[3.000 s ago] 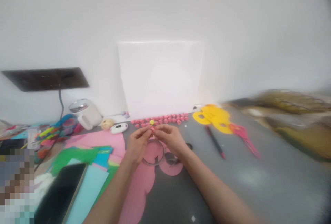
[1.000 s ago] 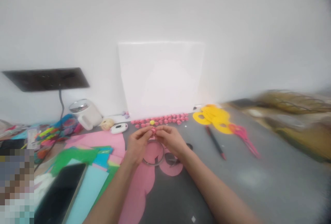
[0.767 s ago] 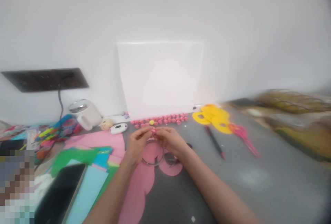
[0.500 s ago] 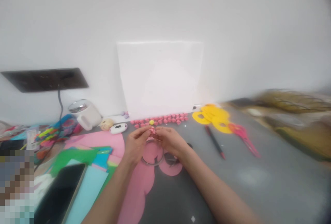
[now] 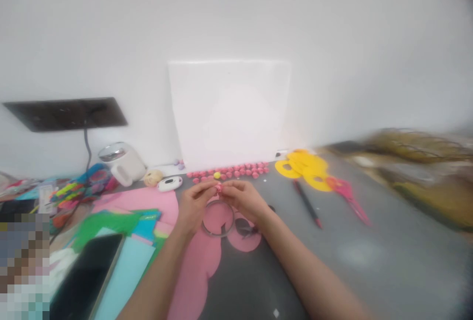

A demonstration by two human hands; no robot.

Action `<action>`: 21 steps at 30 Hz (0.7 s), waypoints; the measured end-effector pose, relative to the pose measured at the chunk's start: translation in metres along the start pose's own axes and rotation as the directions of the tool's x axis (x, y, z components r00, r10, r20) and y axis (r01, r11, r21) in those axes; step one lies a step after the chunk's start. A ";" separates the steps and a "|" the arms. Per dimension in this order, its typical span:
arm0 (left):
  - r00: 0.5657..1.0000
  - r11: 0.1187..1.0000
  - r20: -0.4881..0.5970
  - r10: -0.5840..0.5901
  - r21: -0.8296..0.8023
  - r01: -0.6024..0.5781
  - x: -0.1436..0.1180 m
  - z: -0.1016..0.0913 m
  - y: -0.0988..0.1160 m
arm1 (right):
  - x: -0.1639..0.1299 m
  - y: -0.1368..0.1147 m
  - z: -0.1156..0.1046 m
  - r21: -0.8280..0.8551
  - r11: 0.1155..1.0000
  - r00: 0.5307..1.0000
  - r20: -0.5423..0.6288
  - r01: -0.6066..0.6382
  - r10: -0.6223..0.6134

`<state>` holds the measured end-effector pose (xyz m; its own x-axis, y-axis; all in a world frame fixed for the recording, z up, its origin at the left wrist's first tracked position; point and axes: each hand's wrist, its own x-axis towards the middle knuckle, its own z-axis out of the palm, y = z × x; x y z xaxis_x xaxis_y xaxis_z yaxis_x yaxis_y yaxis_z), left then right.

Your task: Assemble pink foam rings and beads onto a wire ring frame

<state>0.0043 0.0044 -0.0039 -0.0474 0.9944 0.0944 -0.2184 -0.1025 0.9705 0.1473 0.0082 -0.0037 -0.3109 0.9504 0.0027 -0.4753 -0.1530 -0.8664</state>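
My left hand (image 5: 194,206) and my right hand (image 5: 242,199) meet above the grey table (image 5: 369,251), and their fingertips pinch one small pink paper piece (image 5: 219,188) between them. Just below the hands a metal ring (image 5: 218,220) lies on pink cut paper (image 5: 199,261). Behind the hands runs a row of several small pink paper pieces (image 5: 236,170) with one yellow piece (image 5: 217,175) among them.
A white board (image 5: 229,113) leans on the wall. Yellow paper rings (image 5: 305,164), pink scissors (image 5: 347,194) and a dark pencil (image 5: 307,202) lie to the right. Left are coloured paper sheets (image 5: 121,226), a black phone (image 5: 86,275), a white mug (image 5: 123,163) and a white tape dispenser (image 5: 170,182).
Both hands stay together on the pink piece, with only slight finger movement. Nothing else has moved.
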 end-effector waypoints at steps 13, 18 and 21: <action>0.994 0.961 0.043 -0.102 -0.254 0.110 0.002 -0.001 0.007 | 0.001 -0.007 -0.002 0.112 0.992 0.998 -0.025 -0.053 0.056; 0.980 0.865 0.097 -0.171 -0.462 0.196 0.003 -0.002 0.015 | 0.000 -0.004 0.003 -0.149 0.976 0.965 -0.184 0.161 -0.188; 0.974 0.846 0.116 -0.196 -0.482 0.227 0.002 -0.003 0.016 | -0.005 -0.001 0.010 -0.421 0.877 0.957 -0.063 0.232 -0.284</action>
<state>-0.0018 0.0051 0.0108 0.1092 0.9914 -0.0722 -0.6652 0.1269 0.7358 0.1410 0.0010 0.0023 -0.1109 0.9698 0.2171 -0.1424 0.2007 -0.9692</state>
